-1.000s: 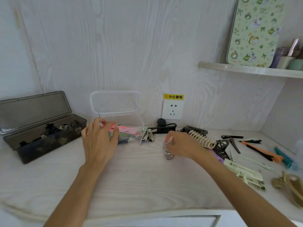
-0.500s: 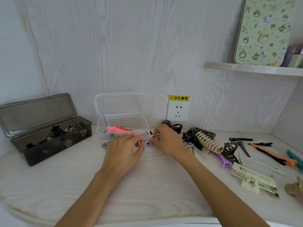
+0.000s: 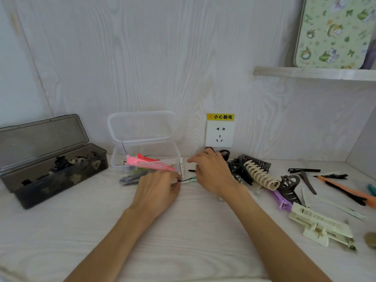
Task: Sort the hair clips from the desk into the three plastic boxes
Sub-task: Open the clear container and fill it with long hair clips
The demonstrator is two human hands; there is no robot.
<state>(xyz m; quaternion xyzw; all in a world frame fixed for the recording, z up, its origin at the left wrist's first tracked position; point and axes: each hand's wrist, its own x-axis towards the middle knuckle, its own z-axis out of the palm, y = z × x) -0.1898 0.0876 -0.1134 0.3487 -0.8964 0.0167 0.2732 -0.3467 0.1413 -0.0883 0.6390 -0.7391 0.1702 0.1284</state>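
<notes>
A clear plastic box [image 3: 175, 157] stands open at the back wall, its lid leaning up, with pink and red clips inside. A smoky dark box [image 3: 61, 180], also open, sits at the left with several small clips in it. My left hand [image 3: 158, 190] is just in front of the clear box and pinches one end of a slim green clip [image 3: 190, 180]. My right hand [image 3: 211, 174] holds that clip's other end, index finger stretched out to the left. A white patterned clip [image 3: 181, 167] lies between the box and my right hand.
Several loose clips crowd the desk at the right: a beige spiral claw [image 3: 260, 176], black claws [image 3: 289, 184], a purple clip [image 3: 281, 200], a big cream clip [image 3: 319, 222], an orange clip [image 3: 345, 190]. A wall socket [image 3: 219, 133] and a shelf [image 3: 313, 73] are behind.
My right hand came left from the clip pile with small clips and met my left hand beside the clear box. The left hand shifted right from over the box and took hold of a slim clip.
</notes>
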